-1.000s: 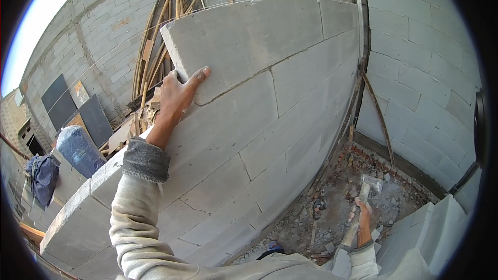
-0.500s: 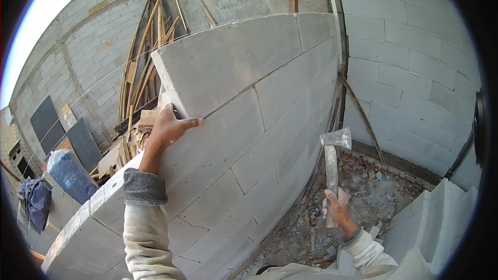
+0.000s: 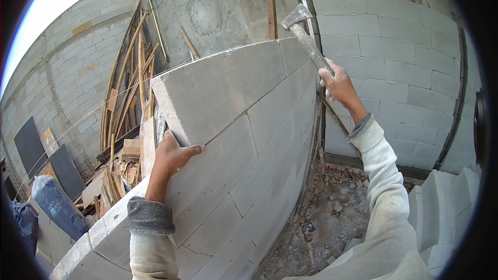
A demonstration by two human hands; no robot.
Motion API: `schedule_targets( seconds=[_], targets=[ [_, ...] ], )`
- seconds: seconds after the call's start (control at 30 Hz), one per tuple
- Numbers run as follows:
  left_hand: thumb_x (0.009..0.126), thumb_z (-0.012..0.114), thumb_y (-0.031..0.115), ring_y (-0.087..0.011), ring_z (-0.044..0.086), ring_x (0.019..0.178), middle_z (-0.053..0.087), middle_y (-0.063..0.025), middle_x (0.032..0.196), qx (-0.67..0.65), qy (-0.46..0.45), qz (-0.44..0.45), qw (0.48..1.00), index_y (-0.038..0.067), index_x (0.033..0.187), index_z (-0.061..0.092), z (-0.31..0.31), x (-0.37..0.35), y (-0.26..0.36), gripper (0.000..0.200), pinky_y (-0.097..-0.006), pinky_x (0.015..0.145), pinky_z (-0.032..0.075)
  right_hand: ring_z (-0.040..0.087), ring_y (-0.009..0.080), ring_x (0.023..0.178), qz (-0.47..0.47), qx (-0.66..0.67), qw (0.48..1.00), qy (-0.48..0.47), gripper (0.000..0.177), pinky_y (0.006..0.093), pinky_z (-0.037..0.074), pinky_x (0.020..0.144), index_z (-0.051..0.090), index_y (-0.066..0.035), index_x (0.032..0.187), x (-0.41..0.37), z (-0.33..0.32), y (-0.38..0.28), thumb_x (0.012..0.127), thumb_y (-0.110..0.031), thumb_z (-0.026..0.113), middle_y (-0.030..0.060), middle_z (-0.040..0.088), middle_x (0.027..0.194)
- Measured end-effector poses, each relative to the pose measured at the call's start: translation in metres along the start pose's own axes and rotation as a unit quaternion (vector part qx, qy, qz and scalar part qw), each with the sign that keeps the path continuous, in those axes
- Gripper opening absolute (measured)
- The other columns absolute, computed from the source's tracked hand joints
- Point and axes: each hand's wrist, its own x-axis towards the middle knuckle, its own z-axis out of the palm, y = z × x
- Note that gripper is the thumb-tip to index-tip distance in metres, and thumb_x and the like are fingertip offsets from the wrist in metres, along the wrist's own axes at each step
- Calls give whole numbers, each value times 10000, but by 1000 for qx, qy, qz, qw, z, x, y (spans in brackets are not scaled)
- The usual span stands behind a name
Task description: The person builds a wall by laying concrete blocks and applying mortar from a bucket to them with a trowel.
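Note:
My right hand [image 3: 340,84] is raised and wrapped around the handle of a hatchet [image 3: 306,39], its flared metal head up at the right end of the wall's top edge. At the near end of the top course, my left hand [image 3: 174,156] grips the wall by the end of a grey lightweight concrete block [image 3: 228,91]. The thumb presses on the front face near the joint; the fingers go over the top and are partly hidden. A taut string [image 3: 85,116] runs along the wall's top line.
Bamboo poles [image 3: 137,72] lean behind the wall, above scrap wood [image 3: 122,173]. A blue plastic-wrapped bundle [image 3: 58,202] lies at left. Rubble [image 3: 332,202] covers the ground at right, near stacked blocks [image 3: 441,202] and another block wall [image 3: 384,72].
My right hand has swung the hatchet up from low over the rubble to the wall's top edge. My left hand keeps its place at the block's end. The view has shifted slightly.

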Motion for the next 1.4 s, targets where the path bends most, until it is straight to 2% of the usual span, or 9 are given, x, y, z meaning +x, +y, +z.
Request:
schedule_targets(
  seconds=[0.33,0.37,0.57,0.77,0.87,1.0,1.13,1.17,1.4],
  targets=[
    [660,884,396,-365,679,847,660,-285,924,25,6,-8,1000,-126,1013,564,-1,-3,8,708,-387,792,537,684,225,658,-73,-336,938,42,452,402,551,602,612,-120,1321,175,50,-92,878,-89,529,126,719,894],
    [661,883,399,-364,679,844,659,-287,919,25,5,-9,1000,-126,1010,563,0,-3,7,707,-388,784,538,612,198,532,-63,-341,938,24,464,356,493,482,557,-162,1393,183,56,-93,934,-228,590,126,671,802],
    [661,883,420,-355,681,823,652,-297,891,27,15,22,999,-127,980,559,4,2,-4,711,-389,750,546,602,181,573,6,-476,876,-77,450,327,475,504,590,-178,1360,207,67,-94,912,-161,625,104,689,863],
    [655,887,439,-348,681,762,652,-285,840,32,2,4,999,-118,943,565,3,3,1,705,-386,726,551,614,190,595,-128,-458,880,8,416,352,493,522,594,-137,1344,215,67,-83,931,-188,605,125,669,870],
    [655,886,445,-348,681,752,655,-276,827,36,2,6,999,-110,926,570,5,5,-4,695,-381,715,551,619,188,599,-38,-415,909,-7,418,346,493,526,585,-131,1350,209,73,-89,935,-184,594,125,670,870],
    [666,879,450,-350,685,766,660,-274,830,41,4,15,999,-107,913,573,5,3,-4,682,-389,716,548,559,177,545,13,-506,858,-81,441,344,467,511,577,-150,1366,202,72,-94,926,-177,598,113,654,832],
    [671,876,458,-354,685,768,660,-288,837,45,-1,8,999,-120,922,584,3,5,-4,694,-407,727,543,577,164,581,-93,-405,909,-39,376,328,453,516,624,-142,1326,196,55,-74,954,-199,618,114,666,821],
    [668,877,459,-355,685,768,661,-290,838,58,-4,12,998,-123,925,588,3,5,-4,699,-407,729,543,681,231,727,-112,-412,904,-15,368,385,552,663,621,-156,1313,195,53,-75,952,-228,610,87,698,869],
    [664,879,450,-354,688,774,670,-277,835,78,-10,11,997,-125,921,606,4,6,-4,687,-394,722,544,582,154,564,-72,-369,921,-103,415,330,462,471,598,-163,1361,165,41,-134,947,-180,604,82,640,776]
  ],
)
